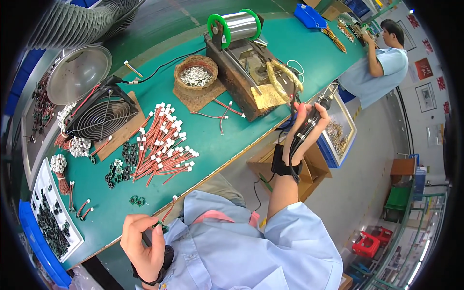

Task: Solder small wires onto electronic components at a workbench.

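Observation:
My left hand [140,241], at the bench's near edge, pinches a small green circuit board [161,226] between thumb and fingertips. A short red wire with a white connector [170,209] runs up from that board. Raised to the right, my right hand [309,128] is closed round the black handle of a soldering iron [307,126], whose metal end points away to the upper right. Its cable hangs past my wrist. On the bench lie a heap of red wires with white connectors [162,145], a cluster of small dark parts [129,154] and two green boards [137,200].
A solder wire spool [241,26] stands on a rusty holder behind a bowl of solder bits [195,76]. A black fan [104,113] sits at left, beside a white tray of dark parts [50,217]. A cardboard box [309,176] stands below; a co-worker [379,63] works farther right.

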`<state>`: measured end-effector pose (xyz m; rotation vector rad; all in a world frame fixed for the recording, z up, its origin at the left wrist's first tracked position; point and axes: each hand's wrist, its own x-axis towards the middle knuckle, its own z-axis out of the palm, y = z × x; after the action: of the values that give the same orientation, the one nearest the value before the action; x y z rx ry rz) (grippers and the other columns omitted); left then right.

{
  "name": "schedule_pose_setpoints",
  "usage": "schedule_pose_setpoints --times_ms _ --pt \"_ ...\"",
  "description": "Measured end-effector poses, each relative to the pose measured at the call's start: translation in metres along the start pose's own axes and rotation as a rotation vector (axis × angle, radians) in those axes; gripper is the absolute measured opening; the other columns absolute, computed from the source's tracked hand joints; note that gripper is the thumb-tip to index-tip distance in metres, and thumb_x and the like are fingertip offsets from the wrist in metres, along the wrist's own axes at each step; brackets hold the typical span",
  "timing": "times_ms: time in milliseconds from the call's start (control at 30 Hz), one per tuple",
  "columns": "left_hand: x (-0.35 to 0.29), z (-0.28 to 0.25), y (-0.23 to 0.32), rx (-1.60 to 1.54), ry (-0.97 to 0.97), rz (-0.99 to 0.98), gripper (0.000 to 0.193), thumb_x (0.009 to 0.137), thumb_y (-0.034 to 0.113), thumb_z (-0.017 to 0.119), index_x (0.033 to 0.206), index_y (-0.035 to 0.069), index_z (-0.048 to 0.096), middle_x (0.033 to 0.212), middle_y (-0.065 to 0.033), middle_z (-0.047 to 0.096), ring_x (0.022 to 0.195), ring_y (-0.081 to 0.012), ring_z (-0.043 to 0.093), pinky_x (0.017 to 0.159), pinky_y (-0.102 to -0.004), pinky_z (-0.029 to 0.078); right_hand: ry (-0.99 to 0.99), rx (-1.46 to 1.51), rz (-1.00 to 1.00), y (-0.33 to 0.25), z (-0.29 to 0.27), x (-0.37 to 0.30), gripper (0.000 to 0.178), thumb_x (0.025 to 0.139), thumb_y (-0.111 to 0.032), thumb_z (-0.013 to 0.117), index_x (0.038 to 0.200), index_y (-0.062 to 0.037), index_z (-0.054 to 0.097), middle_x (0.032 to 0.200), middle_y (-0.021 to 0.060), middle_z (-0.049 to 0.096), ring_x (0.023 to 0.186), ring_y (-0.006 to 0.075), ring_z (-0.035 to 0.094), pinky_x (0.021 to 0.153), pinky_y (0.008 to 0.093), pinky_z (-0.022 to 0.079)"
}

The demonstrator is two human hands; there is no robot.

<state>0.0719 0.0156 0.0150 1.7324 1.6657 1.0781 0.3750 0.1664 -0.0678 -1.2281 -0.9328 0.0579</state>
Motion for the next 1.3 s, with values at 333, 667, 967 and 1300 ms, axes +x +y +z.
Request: schedule_pose_setpoints --times_ms 333,667,967,1300 --pt "-0.002 0.000 -0.001 -0.017 -0.003 -0.014 0.017 0.069 -0.005 0.058 0.085 0.000 0.055 0.078 -0.0115 0.054 0.060 -0.0185 0.050 0.055 -0.0261 0.039 -0.025 -0.088 -0.009 0.000 0.004 -0.001 0.027 0.084 -0.004 0.057 0.107 -0.0029 0.043 0.088 0.0058 0.050 0.080 0.0113 0.051 0.075 0.0239 0.044" --pt "-0.003 -0.002 -0.002 -0.028 0.003 -0.014 0.017 0.070 -0.004 0.059 0.086 0.000 0.055 0.079 -0.0116 0.054 0.060 -0.0180 0.050 0.055 -0.0260 0.039 -0.023 -0.152 -0.021 -0.004 0.005 0.000 0.026 0.085 -0.005 0.058 0.107 -0.0027 0.044 0.087 0.0054 0.050 0.080 0.0109 0.051 0.075 0.0235 0.043" --pt "-0.001 -0.001 -0.008 -0.090 0.064 -0.041 0.019 0.070 -0.006 0.061 0.087 0.000 0.056 0.079 -0.0118 0.055 0.063 -0.0189 0.053 0.056 -0.0265 0.041 0.046 -0.176 -0.107 -0.041 -0.002 -0.003 0.027 0.083 -0.001 0.058 0.107 -0.0039 0.045 0.083 0.0078 0.053 0.077 0.0138 0.054 0.071 0.0247 0.045" --pt "0.019 -0.003 -0.002 -0.081 -0.101 0.055 0.020 0.070 -0.004 0.063 0.089 0.002 0.061 0.079 -0.0092 0.054 0.065 -0.0208 0.055 0.056 -0.0284 0.045 -1.170 0.372 -0.006 -0.144 0.019 -0.093 0.042 0.067 0.009 0.068 0.103 -0.0048 0.051 0.081 0.0090 0.062 0.068 0.0168 0.060 0.060 0.0251 0.048"
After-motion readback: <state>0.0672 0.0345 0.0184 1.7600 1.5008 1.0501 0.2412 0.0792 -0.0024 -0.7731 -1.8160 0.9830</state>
